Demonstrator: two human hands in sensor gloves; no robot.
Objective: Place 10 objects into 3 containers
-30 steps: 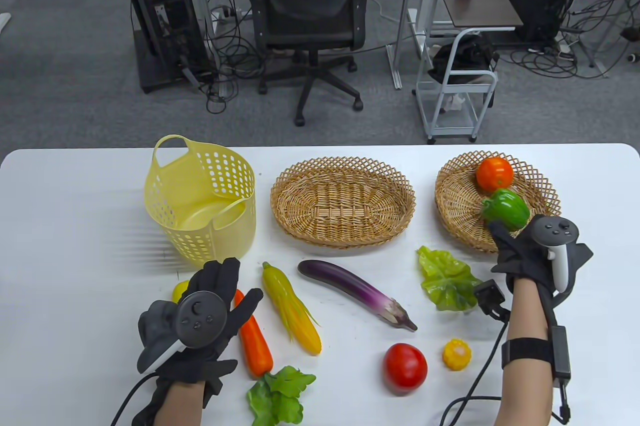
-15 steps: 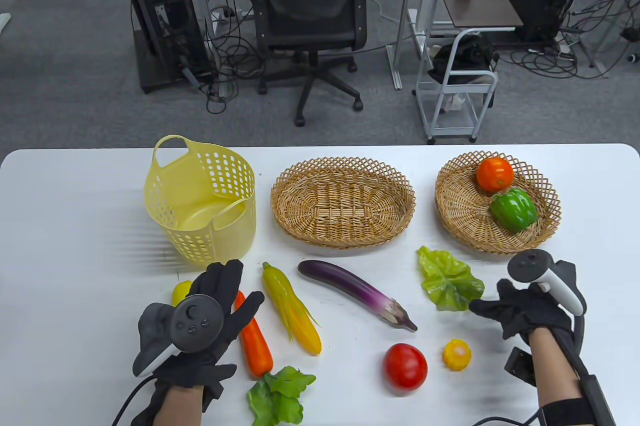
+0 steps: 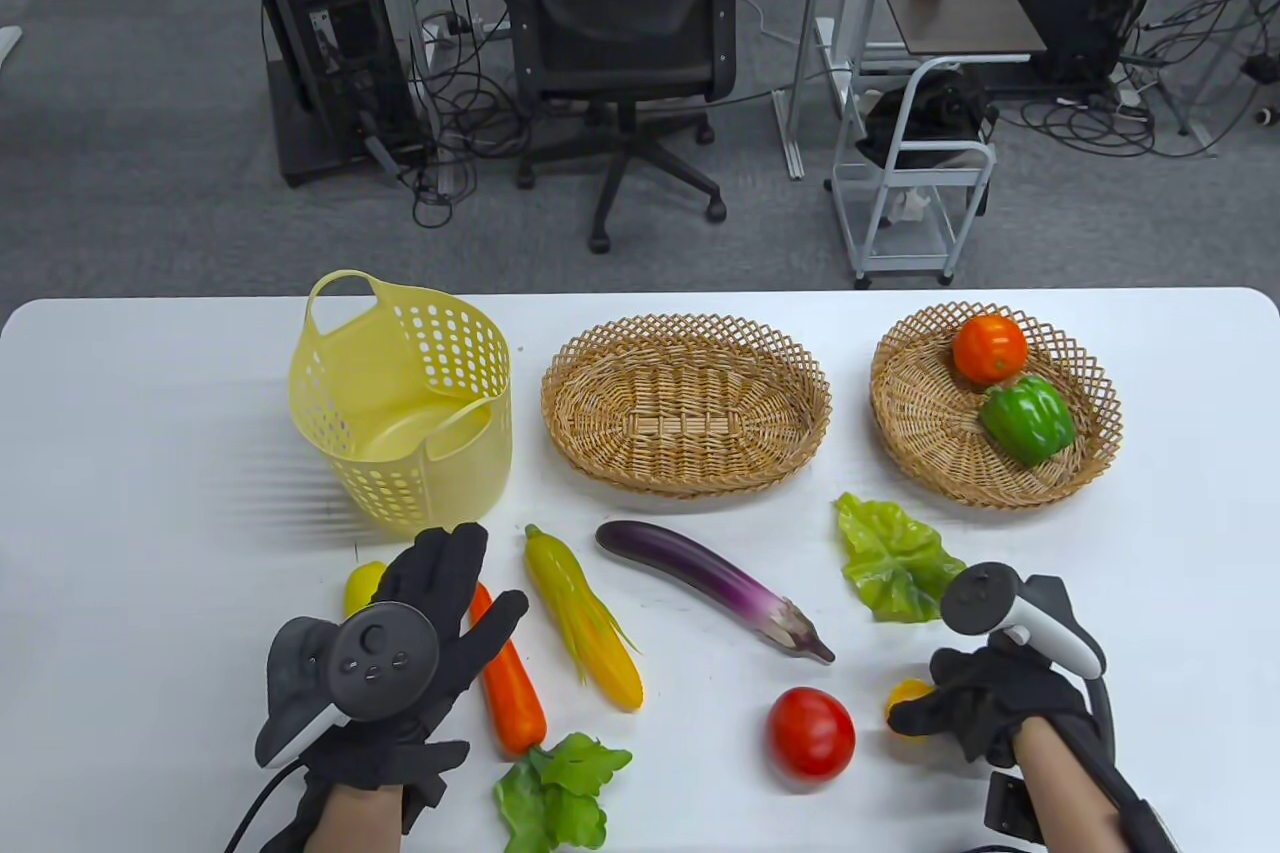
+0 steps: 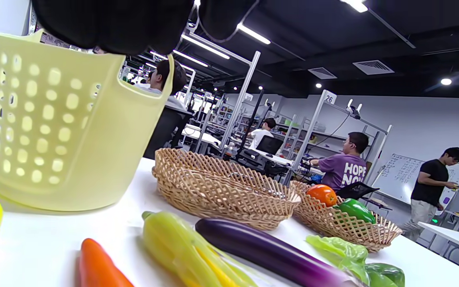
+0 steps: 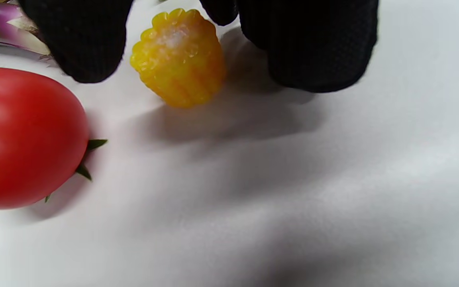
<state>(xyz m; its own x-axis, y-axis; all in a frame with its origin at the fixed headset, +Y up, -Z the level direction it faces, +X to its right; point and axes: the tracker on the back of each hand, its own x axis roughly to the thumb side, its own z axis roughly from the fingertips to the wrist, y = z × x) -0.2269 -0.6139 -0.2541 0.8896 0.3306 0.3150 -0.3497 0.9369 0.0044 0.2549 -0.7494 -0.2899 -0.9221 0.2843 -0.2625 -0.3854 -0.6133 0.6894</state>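
My right hand [image 3: 930, 708] is low over a small yellow corn piece [image 3: 903, 692] near the table's front right. In the right wrist view its fingers [image 5: 82, 40] stand on either side of the corn piece [image 5: 179, 57] with gaps showing. A red tomato [image 3: 811, 733] lies just left of it. My left hand [image 3: 450, 583] hovers open over a carrot [image 3: 508, 683] and a yellow fruit [image 3: 360, 583]. An orange tomato [image 3: 989, 348] and a green pepper [image 3: 1028, 418] lie in the round wicker basket [image 3: 905, 413].
A yellow plastic basket [image 3: 400, 393] stands back left and an oval wicker basket [image 3: 685, 403] in the middle. A corn cob [image 3: 583, 615], an eggplant [image 3: 710, 586] and two lettuce leaves [image 3: 895, 558] [image 3: 555, 788] lie on the white table.
My right hand let go of the green pepper in the round basket, drew back toward the front edge and came down over the corn piece. The left hand barely moved.
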